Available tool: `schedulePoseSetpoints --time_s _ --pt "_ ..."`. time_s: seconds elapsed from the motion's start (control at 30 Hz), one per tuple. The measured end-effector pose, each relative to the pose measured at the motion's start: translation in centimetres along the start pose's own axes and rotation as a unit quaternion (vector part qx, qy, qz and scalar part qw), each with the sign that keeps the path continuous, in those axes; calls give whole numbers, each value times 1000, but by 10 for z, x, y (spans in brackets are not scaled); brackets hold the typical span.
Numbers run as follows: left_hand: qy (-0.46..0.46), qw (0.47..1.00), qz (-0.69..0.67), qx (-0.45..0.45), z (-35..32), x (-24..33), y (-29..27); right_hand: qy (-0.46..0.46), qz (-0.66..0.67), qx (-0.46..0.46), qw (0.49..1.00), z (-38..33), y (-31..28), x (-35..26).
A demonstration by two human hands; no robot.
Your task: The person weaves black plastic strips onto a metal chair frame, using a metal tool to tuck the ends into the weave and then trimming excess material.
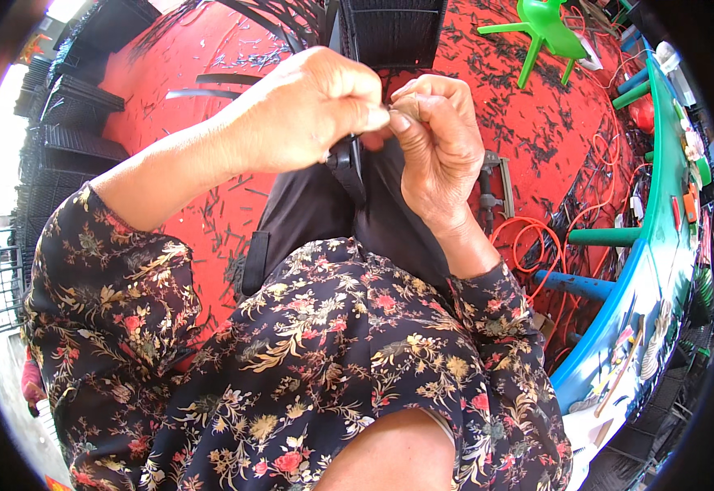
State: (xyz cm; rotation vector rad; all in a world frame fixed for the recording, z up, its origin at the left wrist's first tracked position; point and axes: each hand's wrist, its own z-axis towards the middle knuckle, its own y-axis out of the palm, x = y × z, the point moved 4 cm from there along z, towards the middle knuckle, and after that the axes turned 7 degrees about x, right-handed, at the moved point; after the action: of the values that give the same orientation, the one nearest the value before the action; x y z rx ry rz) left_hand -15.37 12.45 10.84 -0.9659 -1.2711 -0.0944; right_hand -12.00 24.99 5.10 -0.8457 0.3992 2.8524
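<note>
My left hand [304,110] and my right hand [439,147] meet in front of me, above my lap. Both are closed in a pinch, fingertips almost touching. What lies between the fingertips is too small and too hidden to make out. Flat black strips [202,93] stick out to the left from behind my left wrist. Another black strip [345,170] hangs just below the hands over my dark trousers [308,204]. Beyond the hands stands a black woven piece [394,33], partly covered by them.
Black scraps [492,57] litter the red floor covering [148,90]. Stacked black woven pieces [79,123] line the left side. A green plastic chair [541,33] stands at the far right. Near a tool [496,188] lies an orange hose [529,237]. A blue-green table [655,221] with tools curves along the right.
</note>
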Motion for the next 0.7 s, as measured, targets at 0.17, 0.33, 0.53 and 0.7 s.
schedulePoseSetpoints --time_s 0.17,0.33,0.53,0.7 --pt "40 998 42 24 -2 2 3 11 -52 -47 997 -4 -4 8" --pt "71 992 64 79 -7 5 3 260 3 24 965 -47 -12 7" --pt "276 935 192 114 -12 12 18 328 -135 -117 928 -86 22 35" --pt "454 860 221 76 -18 17 32 98 -130 -91 982 -71 26 27"
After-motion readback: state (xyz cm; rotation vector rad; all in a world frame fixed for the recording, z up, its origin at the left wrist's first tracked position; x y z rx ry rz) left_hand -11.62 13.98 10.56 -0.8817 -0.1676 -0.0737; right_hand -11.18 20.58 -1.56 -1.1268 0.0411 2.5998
